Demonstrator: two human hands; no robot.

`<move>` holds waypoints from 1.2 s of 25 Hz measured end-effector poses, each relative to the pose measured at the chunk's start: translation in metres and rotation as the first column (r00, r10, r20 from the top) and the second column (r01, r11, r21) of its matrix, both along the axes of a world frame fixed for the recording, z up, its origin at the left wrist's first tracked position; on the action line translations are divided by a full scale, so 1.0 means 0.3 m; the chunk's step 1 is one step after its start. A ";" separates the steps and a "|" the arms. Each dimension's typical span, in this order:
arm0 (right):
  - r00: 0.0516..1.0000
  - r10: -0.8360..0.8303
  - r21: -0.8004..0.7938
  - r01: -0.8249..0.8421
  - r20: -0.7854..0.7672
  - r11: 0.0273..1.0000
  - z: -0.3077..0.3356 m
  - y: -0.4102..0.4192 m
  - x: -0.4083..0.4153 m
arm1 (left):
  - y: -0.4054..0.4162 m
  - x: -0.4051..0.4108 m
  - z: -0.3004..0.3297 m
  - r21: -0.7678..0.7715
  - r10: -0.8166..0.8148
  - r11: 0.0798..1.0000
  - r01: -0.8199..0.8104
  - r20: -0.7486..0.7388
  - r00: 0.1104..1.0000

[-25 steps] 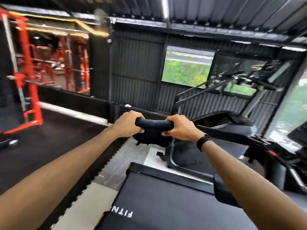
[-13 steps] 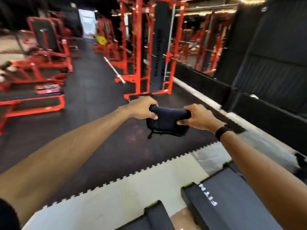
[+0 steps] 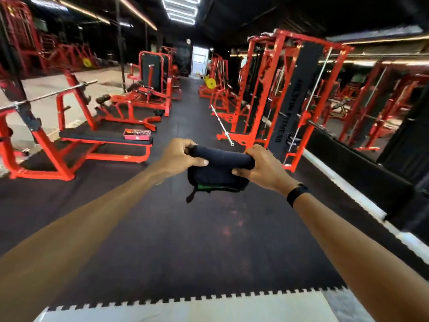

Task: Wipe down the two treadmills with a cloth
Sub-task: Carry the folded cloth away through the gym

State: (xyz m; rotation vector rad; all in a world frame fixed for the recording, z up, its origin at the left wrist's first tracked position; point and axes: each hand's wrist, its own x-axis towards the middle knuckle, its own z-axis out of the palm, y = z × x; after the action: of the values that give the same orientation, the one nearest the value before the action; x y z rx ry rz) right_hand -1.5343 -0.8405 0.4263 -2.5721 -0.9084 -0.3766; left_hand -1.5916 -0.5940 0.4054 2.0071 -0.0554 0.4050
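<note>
You get a dim gym lit by a ceiling light panel [image 3: 180, 6] and thin strip lights [image 3: 137, 11], with a bright doorway [image 3: 199, 60] blown out far back; wide-angle bending curves the edges, and the red racks [image 3: 278, 89] look smeared

Below your grip, dark rubber floor [image 3: 185, 240], pale interlocking mat [image 3: 185, 310] nearest you, red bench [image 3: 104, 140] left of your grip bearing a small red box [image 3: 137, 134], red rack [image 3: 278, 89] beyond-right, loose barbell [image 3: 221, 126] beside its foot.

Black cloth [image 3: 220, 168] green-edged, red racks [image 3: 274, 89], black floor [image 3: 185, 240]
</note>
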 end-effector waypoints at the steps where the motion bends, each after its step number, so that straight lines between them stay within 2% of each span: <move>1: 1.000 0.009 0.011 -0.009 -0.005 1.000 0.016 0.070 0.070 | 0.057 0.046 0.011 -0.031 0.033 0.999 -0.033 0.011 0.999; 6: 0.996 0.058 0.144 -0.048 -0.069 0.988 0.053 0.332 0.343 | 0.290 0.268 0.097 -0.126 0.067 0.990 -0.059 0.062 0.996; 11: 0.987 0.111 0.169 -0.091 -0.114 0.981 0.027 0.501 0.578 | 0.446 0.467 0.050 -0.137 0.104 0.986 -0.093 0.077 0.992; 17: 0.964 0.229 0.145 -0.210 -0.135 0.967 -0.128 0.736 0.850 | 0.670 0.679 -0.129 -0.084 0.164 0.984 -0.158 0.064 0.984; 21: 0.950 0.303 0.026 -0.302 -0.076 0.953 -0.278 0.898 1.090 | 0.824 0.892 -0.308 0.007 0.210 0.977 -0.212 0.108 0.972; 26: 0.937 0.350 -0.038 -0.350 -0.005 0.936 -0.634 1.082 1.577 | 1.004 1.340 -0.650 0.042 0.170 0.983 -0.178 0.148 0.974; 30: 0.925 0.370 -0.087 -0.377 -0.087 0.922 -0.639 1.297 1.937 | 1.170 1.636 -0.664 0.173 0.168 0.969 -0.176 0.060 0.984</move>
State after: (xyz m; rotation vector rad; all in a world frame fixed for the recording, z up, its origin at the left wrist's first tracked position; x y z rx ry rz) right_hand -0.9532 -0.4513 0.2346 -2.4056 -1.3920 -0.1322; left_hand -1.1009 -0.2430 0.2063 2.1868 0.0572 0.5729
